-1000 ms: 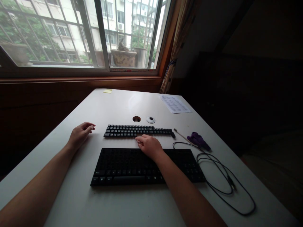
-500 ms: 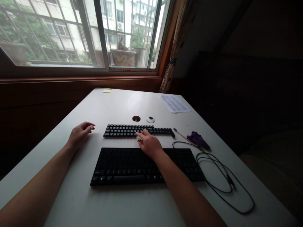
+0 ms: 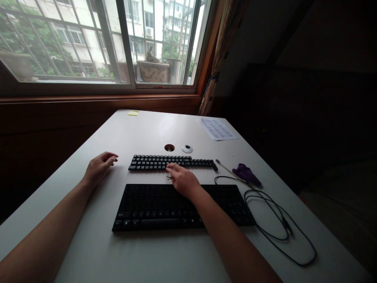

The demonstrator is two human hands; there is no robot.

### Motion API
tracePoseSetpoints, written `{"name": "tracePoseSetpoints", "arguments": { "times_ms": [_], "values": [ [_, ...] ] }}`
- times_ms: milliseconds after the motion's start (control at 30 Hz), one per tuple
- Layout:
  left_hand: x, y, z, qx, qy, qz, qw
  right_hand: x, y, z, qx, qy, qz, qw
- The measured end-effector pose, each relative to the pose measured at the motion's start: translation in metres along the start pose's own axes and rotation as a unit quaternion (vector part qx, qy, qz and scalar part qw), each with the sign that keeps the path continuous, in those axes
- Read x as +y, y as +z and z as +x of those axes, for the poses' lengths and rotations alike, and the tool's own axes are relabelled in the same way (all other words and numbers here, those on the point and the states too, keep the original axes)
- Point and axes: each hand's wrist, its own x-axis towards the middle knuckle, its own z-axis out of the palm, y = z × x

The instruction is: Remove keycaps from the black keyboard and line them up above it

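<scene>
My left hand [image 3: 101,166] rests on the white table, left of the loose keycaps, fingers curled together and nothing visible in them. My right hand [image 3: 184,179] reaches over the back edge of the black keyboard [image 3: 159,222], its index fingertip at the front row of the loose black keycaps [image 3: 150,162]. Those keycaps are lined up in rows behind the keyboard. A small thin wire tool [image 3: 169,178] sticks out from under my curled right fingers; its exact kind is too small to tell. The keyboard's upper key area looks bare of caps, while its lower rows still carry keys.
To the right lie a purple cloth [image 3: 246,174], a thin stick-like brush [image 3: 228,169] and the keyboard's looped black cable [image 3: 300,262]. Farther back are a round cable hole [image 3: 169,147], a white cover [image 3: 187,149], printed paper [image 3: 218,129] and a yellow note [image 3: 133,113].
My right hand has shifted slightly left along the front row of loose keycaps, its index finger now lower and less raised. The left hand stays where it was.
</scene>
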Motion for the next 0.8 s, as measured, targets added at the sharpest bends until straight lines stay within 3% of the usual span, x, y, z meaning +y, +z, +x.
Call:
{"name": "tracePoseSetpoints", "arguments": {
  "times_ms": [800],
  "values": [
    [0.0013, -0.0008, -0.0006, -0.003, -0.006, 0.002, 1.000, 0.0030, 0.0032, 0.0003, 0.013, -0.007, 0.014, 1.000]
  ]
}}
